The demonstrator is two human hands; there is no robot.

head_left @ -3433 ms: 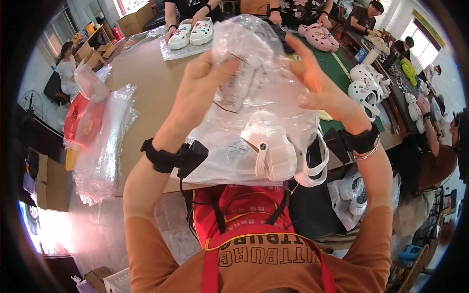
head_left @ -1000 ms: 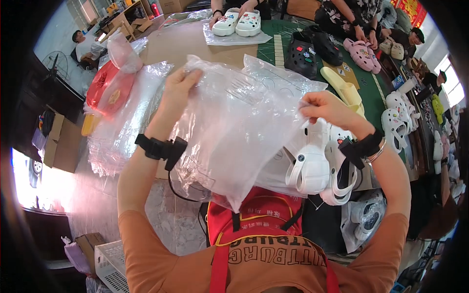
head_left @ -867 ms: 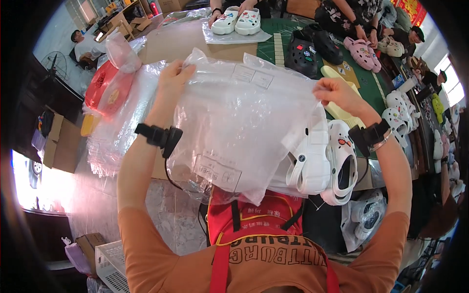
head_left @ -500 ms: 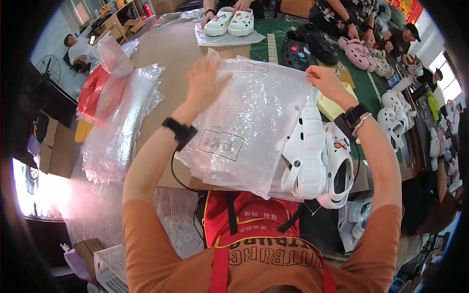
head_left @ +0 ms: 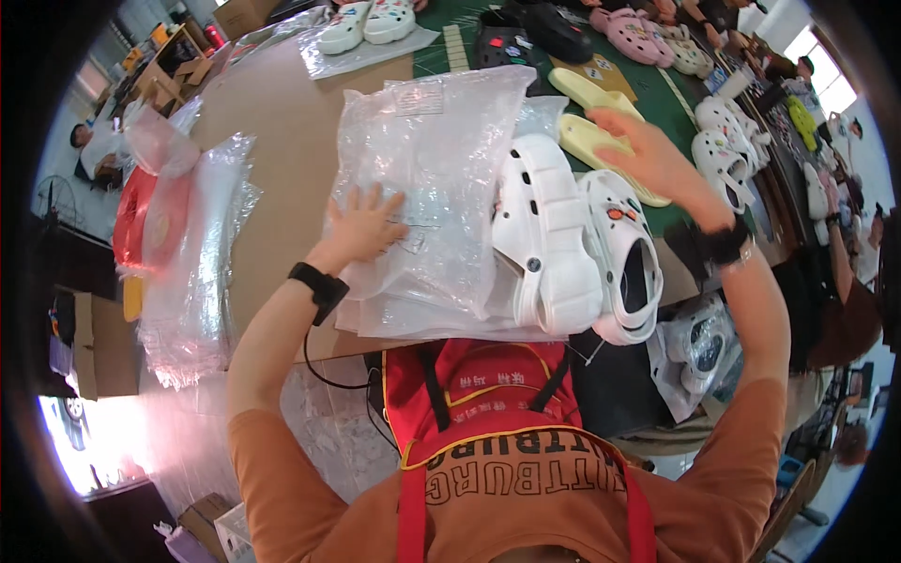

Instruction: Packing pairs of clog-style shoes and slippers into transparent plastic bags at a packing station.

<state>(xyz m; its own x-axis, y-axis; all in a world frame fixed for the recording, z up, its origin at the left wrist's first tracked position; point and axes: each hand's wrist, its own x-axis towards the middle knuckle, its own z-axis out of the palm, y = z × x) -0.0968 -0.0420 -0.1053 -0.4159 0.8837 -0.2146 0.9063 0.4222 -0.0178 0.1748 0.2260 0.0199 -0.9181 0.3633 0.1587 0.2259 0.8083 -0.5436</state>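
On the surface (head_left: 282, 188), a plastic bag (head_left: 427, 159) lies left of a pair of clogs (head_left: 556, 272), with slides (head_left: 584, 90) behind these clogs and a stack of bags (head_left: 195, 281) toward the left edge

I am in what looks like a small shoe workshop, with footwear everywhere: white foam clogs with colourful charms (head_left: 549, 235) and pale-yellow foam slides (head_left: 582, 139) before me, pink foam clogs (head_left: 633, 36) and black foam clogs (head_left: 554, 28) farther off. My big worktop, part bare brown board (head_left: 282, 122), part green mat (head_left: 657, 103), carries flat clear plastic bags (head_left: 432, 131). Other people sit or work around the room, some along a long dark table (head_left: 774, 127), while open brown cardboard boxes (head_left: 108, 347) stand on the left.
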